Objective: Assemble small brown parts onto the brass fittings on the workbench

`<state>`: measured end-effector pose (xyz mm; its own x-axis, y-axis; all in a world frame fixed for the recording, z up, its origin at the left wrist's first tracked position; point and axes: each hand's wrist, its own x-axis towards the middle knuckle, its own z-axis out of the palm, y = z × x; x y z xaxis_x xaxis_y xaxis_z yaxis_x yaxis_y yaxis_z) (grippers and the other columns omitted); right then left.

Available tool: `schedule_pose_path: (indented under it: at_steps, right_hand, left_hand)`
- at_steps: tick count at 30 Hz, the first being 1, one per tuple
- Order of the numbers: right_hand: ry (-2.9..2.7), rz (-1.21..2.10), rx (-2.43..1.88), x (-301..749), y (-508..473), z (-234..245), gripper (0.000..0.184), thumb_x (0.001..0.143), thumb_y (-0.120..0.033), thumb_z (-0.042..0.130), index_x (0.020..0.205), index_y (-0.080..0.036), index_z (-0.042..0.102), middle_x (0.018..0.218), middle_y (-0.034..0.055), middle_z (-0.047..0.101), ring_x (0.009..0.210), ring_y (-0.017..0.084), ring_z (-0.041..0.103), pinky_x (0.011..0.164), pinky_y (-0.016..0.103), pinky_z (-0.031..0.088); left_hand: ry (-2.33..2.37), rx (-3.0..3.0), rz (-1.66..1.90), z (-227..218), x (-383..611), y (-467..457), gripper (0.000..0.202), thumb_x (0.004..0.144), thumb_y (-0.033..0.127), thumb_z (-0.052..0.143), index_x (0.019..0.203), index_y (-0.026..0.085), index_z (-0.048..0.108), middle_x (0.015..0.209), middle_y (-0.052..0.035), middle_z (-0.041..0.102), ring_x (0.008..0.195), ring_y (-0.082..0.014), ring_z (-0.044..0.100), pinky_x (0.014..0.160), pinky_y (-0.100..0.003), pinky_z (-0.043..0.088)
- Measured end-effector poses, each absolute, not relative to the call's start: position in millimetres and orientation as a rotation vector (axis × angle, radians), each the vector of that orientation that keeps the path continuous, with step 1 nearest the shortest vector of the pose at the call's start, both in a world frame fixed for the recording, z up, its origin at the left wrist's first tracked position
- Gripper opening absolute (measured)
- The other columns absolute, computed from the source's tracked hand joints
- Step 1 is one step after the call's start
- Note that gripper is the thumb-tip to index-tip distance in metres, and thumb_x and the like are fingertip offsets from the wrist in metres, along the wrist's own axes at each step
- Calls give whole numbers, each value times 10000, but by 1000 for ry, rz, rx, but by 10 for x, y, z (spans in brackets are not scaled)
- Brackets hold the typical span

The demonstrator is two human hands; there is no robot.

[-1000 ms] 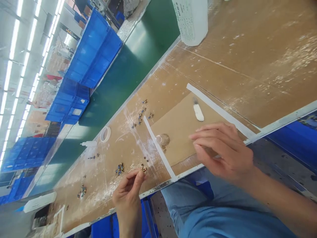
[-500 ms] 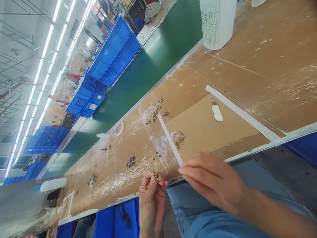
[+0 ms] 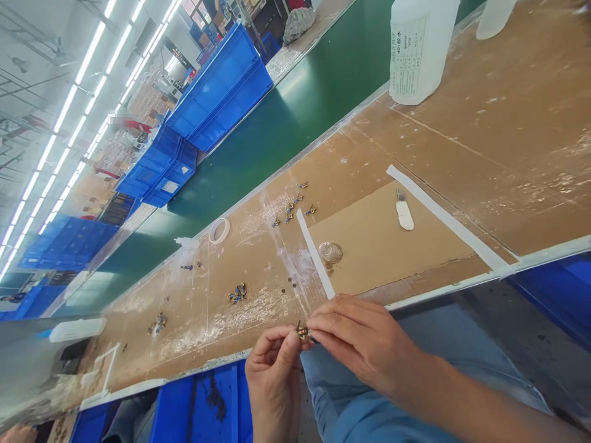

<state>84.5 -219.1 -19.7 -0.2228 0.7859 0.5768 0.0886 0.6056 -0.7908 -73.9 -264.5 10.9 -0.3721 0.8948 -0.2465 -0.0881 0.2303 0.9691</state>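
My left hand (image 3: 276, 366) pinches a small gold and dark figurine (image 3: 302, 332) between thumb and fingertips, just past the front edge of the bench. Against its right side are the closed fingertips of my right hand (image 3: 369, 338). A dark bit shows at those fingertips, too small to name. Farther in, a small clear cup (image 3: 330, 252) rests on a cardboard sheet (image 3: 369, 237), near a blade with a white-wrapped handle (image 3: 404, 212). Similar blue and gold figurines lie in a cluster (image 3: 237, 293) and a loose group (image 3: 290, 209). Several tiny dark pieces (image 3: 289, 283) lie close by.
A large white labelled bottle (image 3: 418, 58) stands at the upper right. A tape roll (image 3: 219, 231) and a small white bottle (image 3: 188, 242) lie along the far edge. Beyond runs a green conveyor belt (image 3: 318, 92) with blue crates (image 3: 217, 92). Another person's hand (image 3: 22, 433) shows at lower left.
My right hand has moved left and now meets the figurine in my left hand. The left hand has turned slightly with the figurine. The view has shifted a little.
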Motion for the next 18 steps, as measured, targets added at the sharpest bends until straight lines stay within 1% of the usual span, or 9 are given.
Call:
schedule_pose_path:
  at_steps: [4,7,11,14,18]
  right_hand:
    - [-1664,871,-673,897,-2195,-226,98,930,-159,546,984,-187,623,876,-1,689,800,89,633,737,215,529]
    - [-1680,898,-644,928,-2195,-238,103,922,-159,559,991,-187,630,870,0,694,803,89,638,739,210,535]
    - [-1717,846,-623,956,-2202,-243,117,921,-155,555,1005,-181,632,876,7,698,813,91,640,746,212,540]
    - [-1733,813,-611,985,-2199,-241,119,921,-156,556,1012,-174,630,891,12,701,831,88,642,767,209,541]
    - [-1756,755,-562,1023,-2184,-251,130,907,-129,569,1023,-149,625,902,28,700,841,91,635,768,209,532]
  left_hand:
    - [1795,1078,1302,193,-704,-2724,105,694,260,828,758,201,770,735,-33,760,649,-165,703,637,-242,591]
    - [1806,1305,1331,270,-639,-2755,79,696,223,818,765,234,781,747,-19,762,678,-176,703,634,-250,597]
    - [1759,1570,1357,324,-581,-2766,166,700,121,786,786,263,786,736,-9,755,683,-179,691,632,-261,588]
    - [1702,1775,1317,340,-586,-2768,245,715,46,753,846,251,771,750,-11,749,682,-174,683,641,-267,582]
    - [1529,2097,1198,425,-611,-2742,299,753,-52,670,934,179,725,799,-42,739,711,-166,681,636,-263,580]
